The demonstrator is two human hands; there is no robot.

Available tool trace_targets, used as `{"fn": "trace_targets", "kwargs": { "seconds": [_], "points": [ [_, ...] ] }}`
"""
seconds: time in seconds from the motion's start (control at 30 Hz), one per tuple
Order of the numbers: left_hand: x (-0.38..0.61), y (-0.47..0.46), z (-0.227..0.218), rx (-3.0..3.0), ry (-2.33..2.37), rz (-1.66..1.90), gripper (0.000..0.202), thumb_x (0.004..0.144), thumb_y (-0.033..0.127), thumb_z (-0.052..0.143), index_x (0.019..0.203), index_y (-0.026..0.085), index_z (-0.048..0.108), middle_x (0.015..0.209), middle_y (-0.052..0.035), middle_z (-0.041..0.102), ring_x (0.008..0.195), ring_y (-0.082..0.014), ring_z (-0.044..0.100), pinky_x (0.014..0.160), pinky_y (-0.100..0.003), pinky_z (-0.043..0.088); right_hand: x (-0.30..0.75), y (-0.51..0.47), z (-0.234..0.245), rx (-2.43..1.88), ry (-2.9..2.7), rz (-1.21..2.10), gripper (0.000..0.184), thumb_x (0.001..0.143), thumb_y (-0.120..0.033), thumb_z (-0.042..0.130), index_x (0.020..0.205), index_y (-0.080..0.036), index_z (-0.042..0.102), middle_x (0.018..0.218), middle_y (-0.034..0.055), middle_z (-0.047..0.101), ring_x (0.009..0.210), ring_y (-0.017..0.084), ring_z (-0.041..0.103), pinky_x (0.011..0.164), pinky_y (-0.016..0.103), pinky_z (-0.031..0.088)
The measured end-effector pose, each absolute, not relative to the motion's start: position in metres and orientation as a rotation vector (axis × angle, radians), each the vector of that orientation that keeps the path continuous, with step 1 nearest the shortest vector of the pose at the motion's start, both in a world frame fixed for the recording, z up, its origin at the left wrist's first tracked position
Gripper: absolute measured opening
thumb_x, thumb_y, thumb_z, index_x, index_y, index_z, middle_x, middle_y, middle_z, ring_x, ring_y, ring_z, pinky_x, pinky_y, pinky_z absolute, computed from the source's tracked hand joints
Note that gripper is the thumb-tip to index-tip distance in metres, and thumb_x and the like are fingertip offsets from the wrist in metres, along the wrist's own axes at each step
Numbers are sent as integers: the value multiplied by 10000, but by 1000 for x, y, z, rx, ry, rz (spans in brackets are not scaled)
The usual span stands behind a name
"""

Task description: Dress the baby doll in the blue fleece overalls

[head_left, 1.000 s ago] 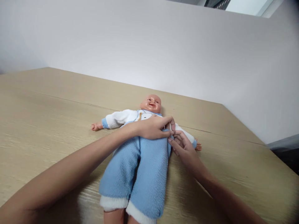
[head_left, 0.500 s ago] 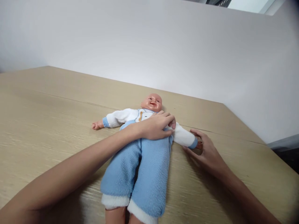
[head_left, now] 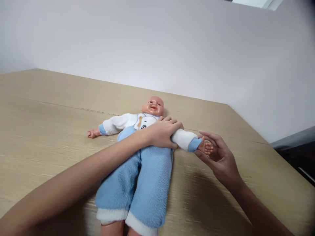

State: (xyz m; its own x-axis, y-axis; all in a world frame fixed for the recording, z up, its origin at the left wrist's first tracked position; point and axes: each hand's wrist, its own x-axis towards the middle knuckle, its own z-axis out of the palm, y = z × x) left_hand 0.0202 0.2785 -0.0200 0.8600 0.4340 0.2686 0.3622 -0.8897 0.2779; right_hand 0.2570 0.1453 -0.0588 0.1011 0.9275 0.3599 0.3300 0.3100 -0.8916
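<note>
A baby doll (head_left: 153, 190) in blue fleece trousers and a white top with blue cuffs lies on its back on the wooden table. My left hand (head_left: 163, 131) reaches across its belly and wraps round the upper part of the white sleeve (head_left: 183, 138). Beyond that grip, the sleeve ends in a blue cuff (head_left: 194, 144), with the small doll hand (head_left: 206, 147) sticking out, palm showing. My right hand (head_left: 221, 157) curves around this doll hand, fingers and thumb apart, the thumb tip at the wrist. Whether the other fingertips touch it, I cannot tell.
The tabletop (head_left: 54, 137) runs back to a pale wall (head_left: 137, 42). Its right edge slants toward me, with a dark object (head_left: 300, 157) beyond it. The doll's other arm (head_left: 110, 126) is stretched out to the left.
My left hand now closes round the doll's upper sleeve. The doll's forearm has risen and turned, showing more of its hand beyond the cuff. The whole view has shifted slightly.
</note>
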Motion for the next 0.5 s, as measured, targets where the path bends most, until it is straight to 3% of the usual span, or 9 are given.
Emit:
{"fn": "trace_targets", "kwargs": {
  "seconds": [0.1,0.17,0.27,0.33,0.43,0.5],
  "points": [
    [15,279,-26,2796,596,572,505,908,407,782,1340,180,654,1307,-124,732,1182,-333,614,1027,-478,456,254,146,-64,-1179,-1423,758,697,871,-397,919,1485,-371,591,1476,73,675,1308,246,708,1098,366,624],
    [12,281,-29,2756,582,641,456,940,415,738,1313,164,665,1264,-130,742,1125,-326,621,983,-463,468,255,147,-71,-1189,-1400,816,852,864,-428,922,1576,-402,454,1610,86,574,1424,281,643,1183,449,582],
    [10,285,-31,2653,603,744,431,950,439,730,1264,148,682,1185,-128,747,1048,-315,623,932,-449,475,259,148,-81,-1377,-1432,884,986,861,-499,916,1621,-397,296,1514,129,628,1335,322,694,1171,578,582],
    [8,286,-31,2538,634,811,406,948,438,733,1237,157,686,1153,-115,746,1032,-304,627,925,-435,478,260,148,-83,-1496,-1544,889,874,892,-548,874,1584,-364,374,1486,139,645,1331,336,687,1194,615,554],
    [4,286,-29,2301,604,909,353,945,426,727,1178,163,687,1139,-92,747,1047,-288,649,940,-410,494,256,146,-79,-1505,-1777,847,636,985,-575,750,1534,-350,523,1620,122,569,1443,347,608,1256,618,494],
    [-1,286,-27,2143,559,967,348,950,420,727,1177,160,683,1153,-82,751,1084,-280,663,974,-394,504,248,145,-75,-1480,-1896,803,603,1019,-566,699,1559,-356,535,1651,106,551,1500,351,562,1287,630,454]
  ]
}}
